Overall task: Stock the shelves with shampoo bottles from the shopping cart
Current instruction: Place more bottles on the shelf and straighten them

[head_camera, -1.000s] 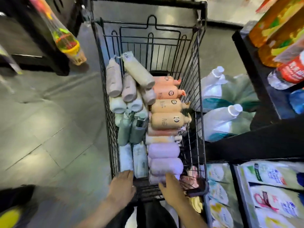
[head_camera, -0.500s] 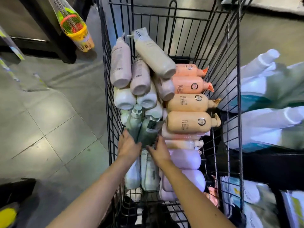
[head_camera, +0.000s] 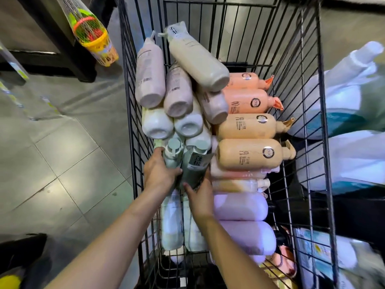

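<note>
Two grey-green pump bottles lie side by side in the middle of the black wire shopping cart (head_camera: 308, 122), and both hands are on them in the head view. The left hand (head_camera: 159, 174) grips the lighter green bottle (head_camera: 171, 157), thumb curled across its front and fingers wrapped behind near the pump head. The right hand (head_camera: 201, 197) holds the darker green bottle (head_camera: 194, 170) from below and from its right side, thumb laid against the bottle's lower end; how its other fingers lie cannot be told, as the bottle hides them. Just beyond the pump heads, white bottles (head_camera: 158, 124) and taupe bottles (head_camera: 179, 90) are stacked with their bases facing the camera, and a beige bottle (head_camera: 198, 59) lies diagonally on top of that pile. Touching the darker bottle on its right is a row of orange and tan bottles (head_camera: 250, 126) lying crosswise, spouts toward the cart's right wall. Lilac bottles (head_camera: 239, 207) lie beside the right forearm, and pale bottles (head_camera: 173, 222) lie under both wrists. Outside the cart, large white jugs (head_camera: 343, 97) sit on the right, and a netted toy bucket set (head_camera: 93, 36) hangs at the upper left over the grey tiled floor (head_camera: 62, 163).
</note>
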Demonstrator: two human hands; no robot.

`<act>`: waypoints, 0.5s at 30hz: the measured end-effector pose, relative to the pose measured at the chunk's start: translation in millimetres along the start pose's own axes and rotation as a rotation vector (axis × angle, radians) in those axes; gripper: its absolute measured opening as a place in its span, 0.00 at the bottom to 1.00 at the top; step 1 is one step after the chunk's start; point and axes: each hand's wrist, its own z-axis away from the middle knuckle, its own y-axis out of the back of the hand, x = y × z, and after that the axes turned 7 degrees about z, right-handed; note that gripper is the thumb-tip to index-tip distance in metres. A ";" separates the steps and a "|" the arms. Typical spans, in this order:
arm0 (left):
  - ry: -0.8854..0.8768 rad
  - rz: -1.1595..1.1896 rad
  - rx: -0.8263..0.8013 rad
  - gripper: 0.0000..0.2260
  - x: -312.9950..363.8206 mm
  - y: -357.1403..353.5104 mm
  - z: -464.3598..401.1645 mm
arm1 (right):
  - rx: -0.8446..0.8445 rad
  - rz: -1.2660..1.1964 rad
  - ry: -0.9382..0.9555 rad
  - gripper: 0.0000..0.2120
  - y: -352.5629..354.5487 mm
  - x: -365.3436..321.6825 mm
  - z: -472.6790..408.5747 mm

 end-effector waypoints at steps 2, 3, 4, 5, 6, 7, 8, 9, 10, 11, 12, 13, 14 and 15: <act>-0.008 0.018 0.005 0.28 -2.1 1.4 4.1 | 0.091 0.084 0.000 0.39 -5.0 -1.7 1.5; -0.016 0.024 0.001 0.28 -3.2 1.7 4.6 | 0.124 0.112 -0.012 0.36 -6.9 -1.4 1.4; -0.022 0.020 -0.002 0.28 -3.8 2.2 5.0 | 0.143 0.117 -0.029 0.34 -8.7 -0.7 0.7; -0.022 0.014 0.001 0.29 -4.2 2.7 5.1 | 0.156 0.107 -0.039 0.32 -10.2 0.1 0.3; -0.019 0.007 0.005 0.29 -4.6 2.9 4.9 | 0.156 0.096 -0.047 0.30 -11.4 0.9 0.1; -0.017 0.005 0.009 0.29 -5.1 2.7 4.2 | 0.149 0.084 -0.052 0.29 -12.7 2.1 -0.4; -0.015 0.000 0.013 0.29 -5.0 2.3 3.8 | 0.139 0.073 -0.060 0.29 -13.6 2.1 -0.4; -0.013 -0.007 0.017 0.29 -4.9 1.8 3.6 | 0.137 0.062 -0.063 0.29 -14.8 2.9 -1.4; -0.015 -0.015 0.019 0.29 -4.8 1.2 3.1 | 0.139 0.047 -0.064 0.29 -15.6 3.5 -2.4; -0.021 -0.021 0.019 0.29 -5.2 0.5 2.6 | 0.149 0.031 -0.059 0.30 -16.2 4.5 -4.1; -0.029 -0.024 0.017 0.29 -5.2 0.0 2.6 | 0.160 0.011 -0.062 0.31 -16.4 4.8 -6.0; -0.040 -0.023 0.015 0.29 -5.0 -0.4 2.8 | 0.168 -0.008 -0.074 0.30 -16.0 5.2 -7.8; -0.052 -0.026 0.013 0.28 -4.7 0.0 3.8 | 0.165 -0.028 -0.099 0.28 -14.6 4.4 -8.7; -0.067 -0.036 0.009 0.28 -5.0 0.5 5.1 | 0.156 -0.039 -0.121 0.24 -12.7 3.9 -8.6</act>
